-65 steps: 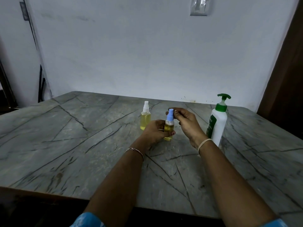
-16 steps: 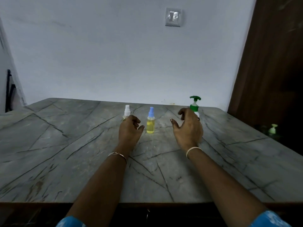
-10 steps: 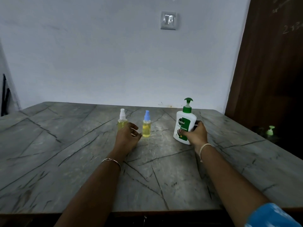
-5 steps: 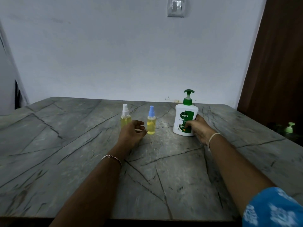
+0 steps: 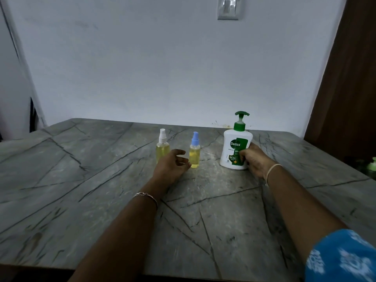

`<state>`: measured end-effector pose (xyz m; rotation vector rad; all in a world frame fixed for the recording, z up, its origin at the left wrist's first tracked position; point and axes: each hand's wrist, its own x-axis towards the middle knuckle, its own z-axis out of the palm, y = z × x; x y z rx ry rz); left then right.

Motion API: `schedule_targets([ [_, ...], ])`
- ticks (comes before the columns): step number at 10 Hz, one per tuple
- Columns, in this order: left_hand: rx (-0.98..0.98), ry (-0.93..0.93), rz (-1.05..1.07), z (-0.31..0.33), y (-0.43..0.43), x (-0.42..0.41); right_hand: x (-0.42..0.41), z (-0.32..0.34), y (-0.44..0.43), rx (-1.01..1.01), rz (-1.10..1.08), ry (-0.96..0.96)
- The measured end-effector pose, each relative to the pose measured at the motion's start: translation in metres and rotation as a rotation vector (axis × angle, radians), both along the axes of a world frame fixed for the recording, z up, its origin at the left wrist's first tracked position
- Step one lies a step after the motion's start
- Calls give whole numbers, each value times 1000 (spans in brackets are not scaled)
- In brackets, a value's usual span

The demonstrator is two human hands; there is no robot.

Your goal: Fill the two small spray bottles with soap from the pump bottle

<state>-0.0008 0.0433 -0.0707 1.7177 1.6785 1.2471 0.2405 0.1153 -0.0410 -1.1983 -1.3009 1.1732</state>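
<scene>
Two small spray bottles stand upright on the grey marble table point(image 5: 81, 180), both holding yellow liquid with their caps on. The white-capped bottle point(image 5: 162, 147) is on the left, the blue-capped bottle point(image 5: 194, 151) just right of it. A white pump bottle point(image 5: 236, 146) with a green pump and a green label stands further right, label facing me. My right hand point(image 5: 253, 159) wraps its lower right side. My left hand point(image 5: 172, 165) rests on the table between the two spray bottles, fingers loosely apart, holding nothing.
A white wall runs behind the table, with a light switch point(image 5: 227, 8) high up. A dark wooden door point(image 5: 350, 78) stands at the right. A small green pump top point(image 5: 372, 163) shows beyond the table's right edge.
The blue-capped bottle was set down beside the white-capped one. My right hand took the pump bottle and turned its label toward me. In the last half second little has moved.
</scene>
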Motion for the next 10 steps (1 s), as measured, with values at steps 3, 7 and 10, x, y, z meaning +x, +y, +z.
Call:
schedule_targets([
  [3, -18, 11, 6, 1, -2, 1, 3, 2, 0, -16, 22, -33],
  [7, -29, 23, 10, 4, -6, 4, 14, -6, 8, -54, -32, -22],
  [10, -1, 63, 25, 15, -29, 16, 8, -10, -49, 48, -263, -400],
])
